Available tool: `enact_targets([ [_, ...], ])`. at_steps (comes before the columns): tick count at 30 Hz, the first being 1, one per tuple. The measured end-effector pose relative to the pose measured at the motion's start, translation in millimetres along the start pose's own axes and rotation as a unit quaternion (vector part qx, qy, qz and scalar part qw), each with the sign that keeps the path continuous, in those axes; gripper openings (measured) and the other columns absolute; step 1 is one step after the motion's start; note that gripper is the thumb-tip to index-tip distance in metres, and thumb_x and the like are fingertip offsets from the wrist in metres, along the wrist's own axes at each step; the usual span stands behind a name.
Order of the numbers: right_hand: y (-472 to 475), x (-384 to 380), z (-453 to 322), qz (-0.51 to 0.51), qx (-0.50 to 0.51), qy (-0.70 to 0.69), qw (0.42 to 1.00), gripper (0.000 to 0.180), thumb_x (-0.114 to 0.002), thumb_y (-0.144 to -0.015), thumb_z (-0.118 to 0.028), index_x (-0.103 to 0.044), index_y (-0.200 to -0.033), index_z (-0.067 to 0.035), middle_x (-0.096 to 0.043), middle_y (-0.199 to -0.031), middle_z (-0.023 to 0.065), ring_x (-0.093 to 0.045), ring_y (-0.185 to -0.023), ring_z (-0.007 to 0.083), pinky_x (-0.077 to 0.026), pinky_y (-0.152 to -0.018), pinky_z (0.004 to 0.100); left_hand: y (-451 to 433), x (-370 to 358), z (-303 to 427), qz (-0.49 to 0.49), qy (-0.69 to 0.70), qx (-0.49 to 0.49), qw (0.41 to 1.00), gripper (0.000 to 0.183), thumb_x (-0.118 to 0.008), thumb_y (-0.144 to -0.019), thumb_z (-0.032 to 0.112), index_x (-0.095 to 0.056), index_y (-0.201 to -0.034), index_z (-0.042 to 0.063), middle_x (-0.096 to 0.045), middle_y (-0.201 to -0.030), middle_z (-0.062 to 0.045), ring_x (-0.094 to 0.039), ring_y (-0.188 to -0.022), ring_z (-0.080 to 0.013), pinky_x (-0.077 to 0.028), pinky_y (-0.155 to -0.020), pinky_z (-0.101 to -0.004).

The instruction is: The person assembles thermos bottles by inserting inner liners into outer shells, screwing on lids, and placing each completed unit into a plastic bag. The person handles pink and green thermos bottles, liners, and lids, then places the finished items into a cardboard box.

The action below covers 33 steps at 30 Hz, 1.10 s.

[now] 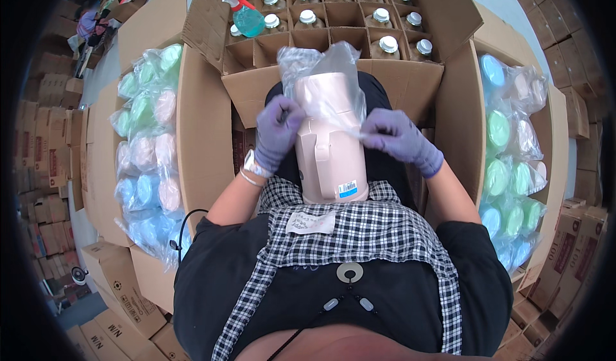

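A pale pink vacuum jug with a handle and a barcode sticker stands on my lap, leaning against my apron. Over its upper part lies a clear plastic bag, its crumpled end pointing away from me. My left hand, in a purple glove, is at the bag's left side with curled fingers; whether it grips the film is not plain. On the other side my right hand, also gloved, pinches a stretched edge of the bag between thumb and fingers.
Ahead, a divided cardboard box holds white-capped bottles and a spray bottle. Open cartons with bagged green, pink and blue items flank me, left and right. Stacked cartons surround these. A person is far off at the upper left.
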State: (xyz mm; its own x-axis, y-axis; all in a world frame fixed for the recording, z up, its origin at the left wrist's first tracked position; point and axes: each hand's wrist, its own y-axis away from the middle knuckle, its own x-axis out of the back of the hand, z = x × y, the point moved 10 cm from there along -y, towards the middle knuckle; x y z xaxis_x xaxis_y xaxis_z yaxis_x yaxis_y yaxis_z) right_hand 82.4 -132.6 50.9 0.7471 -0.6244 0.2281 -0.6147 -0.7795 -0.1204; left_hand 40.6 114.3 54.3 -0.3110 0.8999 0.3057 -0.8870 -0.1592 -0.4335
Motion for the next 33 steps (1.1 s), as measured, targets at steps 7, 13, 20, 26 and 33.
enact_targets([
  [7, 28, -31, -43, -0.068, -0.037, 0.117, 0.99, 0.025, -0.082, -0.088, -0.025, -0.071, -0.09, -0.002, -0.064, -0.079, 0.012, -0.062, -0.071, 0.0268, -0.051, -0.069, 0.0372, 47, -6, 36, -0.114, -0.019, -0.044, 0.992, 0.031, -0.088, -0.092, 0.027, -0.072, -0.106, 0.005, -0.07, -0.088, -0.006, -0.065, -0.072, -0.0153, -0.052, -0.064, -0.03],
  [13, 33, -92, -90, -0.309, 0.04, 0.085, 0.946, 0.034, -0.065, -0.106, -0.036, -0.08, -0.116, -0.006, -0.079, -0.097, 0.0186, -0.078, -0.086, 0.0282, -0.06, -0.079, 0.0395, 64, 0, 106, -0.237, -0.031, -0.183, 0.954, 0.02, -0.087, -0.084, 0.012, -0.08, -0.102, 0.013, -0.073, -0.092, -0.007, -0.071, -0.078, -0.0249, -0.056, -0.067, -0.0365],
  [20, -31, -17, -100, 0.025, -0.076, 0.396, 0.915, 0.077, -0.053, -0.102, -0.072, -0.078, -0.08, -0.003, -0.067, -0.065, 0.0205, -0.073, -0.07, 0.0366, -0.059, -0.07, 0.0455, 126, -12, 81, -0.507, 0.086, 0.034, 0.857, 0.035, -0.063, -0.108, 0.028, -0.074, -0.134, 0.006, -0.075, -0.123, -0.014, -0.072, -0.111, -0.0323, -0.056, -0.1, -0.0415],
  [26, -20, -4, -28, -0.126, -0.295, 0.257, 0.912, 0.063, -0.067, -0.088, -0.06, -0.079, -0.087, 0.001, -0.075, -0.073, 0.0158, -0.074, -0.069, 0.0286, -0.06, -0.068, 0.0402, 131, -28, 110, -0.63, 0.089, 0.133, 0.76, 0.05, -0.053, -0.111, 0.025, -0.057, -0.154, 0.001, -0.06, -0.157, -0.019, -0.057, -0.146, -0.0344, -0.041, -0.125, -0.0425],
  [33, 153, 24, -8, 0.055, -0.311, -0.162, 0.935, 0.045, -0.066, -0.103, -0.04, -0.073, -0.124, -0.001, -0.079, -0.098, 0.0063, -0.071, -0.069, 0.0107, -0.055, -0.058, 0.024, 95, -70, 124, -0.623, 0.09, -0.078, 0.773, 0.055, -0.069, -0.099, 0.034, -0.063, -0.143, 0.001, -0.059, -0.153, -0.021, -0.053, -0.143, -0.0454, -0.04, -0.123, -0.0504],
])
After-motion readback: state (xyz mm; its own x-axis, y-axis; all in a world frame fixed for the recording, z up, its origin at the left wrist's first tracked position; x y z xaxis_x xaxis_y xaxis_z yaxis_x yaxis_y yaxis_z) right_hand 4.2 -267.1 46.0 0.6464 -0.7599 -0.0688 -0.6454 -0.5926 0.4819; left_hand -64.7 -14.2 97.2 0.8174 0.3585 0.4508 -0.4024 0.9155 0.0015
